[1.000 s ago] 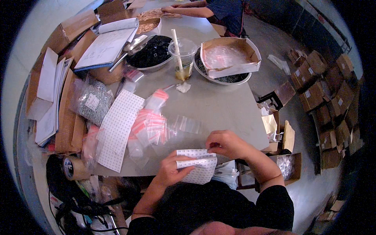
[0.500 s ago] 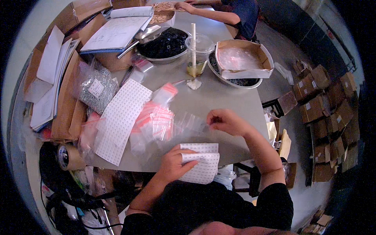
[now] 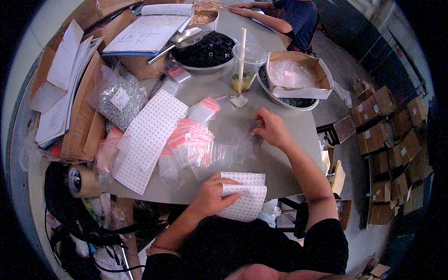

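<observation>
My left hand (image 3: 215, 198) is closed on a folded label sheet (image 3: 245, 205), white with rows of small printed marks, at the table's near edge. Over the table to its right, my right hand (image 3: 271, 129) has its fingers curled in; what they hold, if anything, is too small to make out. Beside those fingers lie thin clear bags (image 3: 233, 147), hard to see against the grey top. Further left spreads a pile of clear zip bags (image 3: 193, 142) with red strips. Another label sheet (image 3: 151, 135) lies flat left of the pile.
A bag of metal parts (image 3: 119, 95) sits against cardboard boxes at left. Along the back stand a bowl of black pieces (image 3: 205, 51) with a scoop, a cup with a straw (image 3: 247, 70), and an open carton (image 3: 301, 77) on another bowl. A co-worker's arms (image 3: 266, 18) rest beyond.
My right hand has moved a little away from me, further over the table. My left hand keeps its hold on the label sheet. The whole view has shifted slightly; the co-worker's arms have drawn together.
</observation>
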Demonstrator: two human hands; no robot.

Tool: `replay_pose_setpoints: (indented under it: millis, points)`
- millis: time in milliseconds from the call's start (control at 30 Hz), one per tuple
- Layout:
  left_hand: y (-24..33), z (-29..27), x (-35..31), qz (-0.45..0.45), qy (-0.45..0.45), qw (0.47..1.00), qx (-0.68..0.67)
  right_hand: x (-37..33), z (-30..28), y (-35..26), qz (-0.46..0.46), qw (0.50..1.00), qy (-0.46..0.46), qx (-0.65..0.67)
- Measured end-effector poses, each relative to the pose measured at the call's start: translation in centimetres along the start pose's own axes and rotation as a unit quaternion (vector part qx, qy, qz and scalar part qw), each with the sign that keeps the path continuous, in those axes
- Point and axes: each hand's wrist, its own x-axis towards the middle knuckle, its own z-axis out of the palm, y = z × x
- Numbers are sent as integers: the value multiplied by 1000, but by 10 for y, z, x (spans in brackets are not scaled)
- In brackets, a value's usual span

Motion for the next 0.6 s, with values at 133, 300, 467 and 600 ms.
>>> replay_pose_setpoints:
  millis: [133, 300, 467, 600]
  points:
    - [-4, 2, -2, 2, -4, 1000, 3, -11, -3, -10, -12, 996, -79, 47]
    - [-5, 2, -2, 3, -8, 1000, 3, -15, 10, -29, -21, 987, -157, 6]
    - [-3, 1, -1, 2, -3, 1000, -3, -14, 22, -22, -18, 994, -98, -33]
    - [-1, 0, -1, -10, 9, 1000, -9, -12, 8, -13, 2, 996, -48, -72]
